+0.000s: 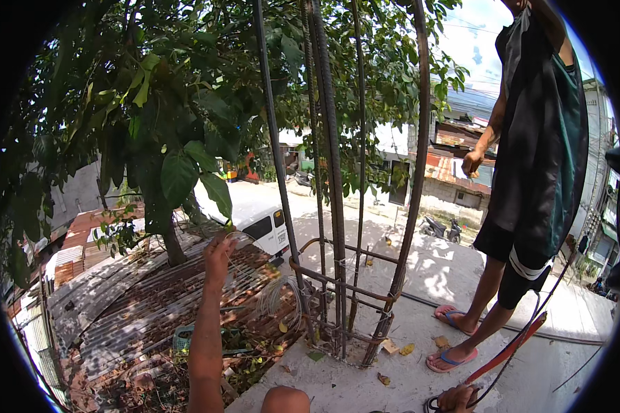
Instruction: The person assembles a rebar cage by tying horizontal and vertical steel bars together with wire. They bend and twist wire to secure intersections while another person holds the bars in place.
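My left hand is raised on the left, its fingers closed on a thin wire that curves away to the right. Below and right of it, a loose coil of pale tie wire hangs beside upright rebar bound by square stirrups. At the lower right edge my right hand is curled closed, cut off by the picture's edge. A long red strip and a dark cord run up from beside it, and a dark loop shows to its left. What it holds cannot be made out.
A co-worker in dark clothes and flip-flops stands on the concrete slab at the right. A leafy tree overhangs rusty roofing sheets below on the left. A white vehicle is parked beyond.
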`<state>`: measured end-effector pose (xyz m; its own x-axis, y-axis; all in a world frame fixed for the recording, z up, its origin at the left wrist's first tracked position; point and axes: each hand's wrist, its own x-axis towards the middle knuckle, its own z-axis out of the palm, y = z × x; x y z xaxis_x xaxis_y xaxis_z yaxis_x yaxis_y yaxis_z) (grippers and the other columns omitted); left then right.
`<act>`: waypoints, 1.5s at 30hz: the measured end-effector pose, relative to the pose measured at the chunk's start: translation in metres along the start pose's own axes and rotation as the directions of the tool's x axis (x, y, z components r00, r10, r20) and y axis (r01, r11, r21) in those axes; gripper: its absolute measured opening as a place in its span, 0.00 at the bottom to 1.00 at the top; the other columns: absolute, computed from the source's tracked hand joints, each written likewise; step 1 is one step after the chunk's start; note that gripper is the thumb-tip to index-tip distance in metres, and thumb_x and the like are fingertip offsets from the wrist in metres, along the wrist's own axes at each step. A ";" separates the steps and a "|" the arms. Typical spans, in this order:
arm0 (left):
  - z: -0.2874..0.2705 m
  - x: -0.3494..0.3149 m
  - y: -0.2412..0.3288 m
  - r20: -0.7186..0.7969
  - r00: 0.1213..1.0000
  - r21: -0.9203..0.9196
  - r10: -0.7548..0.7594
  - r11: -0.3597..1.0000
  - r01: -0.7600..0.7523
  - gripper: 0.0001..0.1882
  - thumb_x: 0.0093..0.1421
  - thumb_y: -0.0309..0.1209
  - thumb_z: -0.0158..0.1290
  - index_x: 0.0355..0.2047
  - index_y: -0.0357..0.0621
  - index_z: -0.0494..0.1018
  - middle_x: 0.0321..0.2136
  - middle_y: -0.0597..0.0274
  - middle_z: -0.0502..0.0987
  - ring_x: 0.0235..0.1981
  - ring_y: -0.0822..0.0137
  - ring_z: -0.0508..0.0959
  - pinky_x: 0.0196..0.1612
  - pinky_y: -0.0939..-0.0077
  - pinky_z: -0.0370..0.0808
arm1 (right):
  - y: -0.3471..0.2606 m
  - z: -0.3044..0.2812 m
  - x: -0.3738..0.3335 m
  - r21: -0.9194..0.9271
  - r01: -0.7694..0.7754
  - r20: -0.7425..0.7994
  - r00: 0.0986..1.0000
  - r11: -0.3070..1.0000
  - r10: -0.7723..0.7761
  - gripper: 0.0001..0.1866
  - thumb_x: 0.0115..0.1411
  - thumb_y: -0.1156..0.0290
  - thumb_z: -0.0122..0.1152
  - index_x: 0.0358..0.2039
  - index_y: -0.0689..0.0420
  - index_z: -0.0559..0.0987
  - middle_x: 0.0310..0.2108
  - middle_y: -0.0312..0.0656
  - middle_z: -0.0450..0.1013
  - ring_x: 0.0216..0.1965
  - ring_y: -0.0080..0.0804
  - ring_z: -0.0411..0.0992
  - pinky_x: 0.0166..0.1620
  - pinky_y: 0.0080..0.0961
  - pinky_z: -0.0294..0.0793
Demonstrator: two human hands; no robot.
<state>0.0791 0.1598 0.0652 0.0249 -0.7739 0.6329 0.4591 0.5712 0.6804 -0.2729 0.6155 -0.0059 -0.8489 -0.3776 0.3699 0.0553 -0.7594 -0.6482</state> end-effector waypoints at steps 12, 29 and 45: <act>0.212 -0.179 -0.019 0.416 0.839 -0.003 -0.350 0.922 0.386 0.24 0.71 0.44 0.37 0.22 0.40 0.63 0.13 0.58 0.71 0.10 0.72 0.69 0.14 0.79 0.67 | 0.089 0.038 -0.035 -0.665 -0.057 0.153 0.966 0.744 0.211 0.15 0.65 0.61 0.54 0.37 0.61 0.78 0.27 0.38 0.73 0.26 0.23 0.69 0.34 0.23 0.71; 0.432 -0.227 0.007 0.755 0.109 0.519 -0.647 0.691 0.503 0.18 0.68 0.35 0.47 0.54 0.42 0.63 0.33 0.57 0.77 0.27 0.72 0.78 0.28 0.75 0.77 | -0.140 0.009 0.105 -0.836 -0.379 -0.086 0.806 0.397 0.586 0.15 0.63 0.64 0.54 0.35 0.64 0.80 0.26 0.49 0.76 0.29 0.40 0.74 0.35 0.37 0.72; 0.675 -0.068 0.375 0.601 0.593 0.272 -0.536 0.835 0.479 0.14 0.66 0.42 0.49 0.34 0.44 0.75 0.22 0.65 0.72 0.23 0.69 0.73 0.32 0.70 0.73 | -0.481 0.236 0.264 -0.892 -0.118 0.152 0.831 0.436 0.536 0.15 0.63 0.63 0.54 0.38 0.63 0.79 0.26 0.47 0.76 0.29 0.40 0.73 0.35 0.37 0.72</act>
<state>-0.3502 0.6115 0.5266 -0.7651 -0.6004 0.2327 0.1538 0.1805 0.9715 -0.3995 0.7562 0.5612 -0.5959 -0.8007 0.0611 -0.3448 0.1865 -0.9200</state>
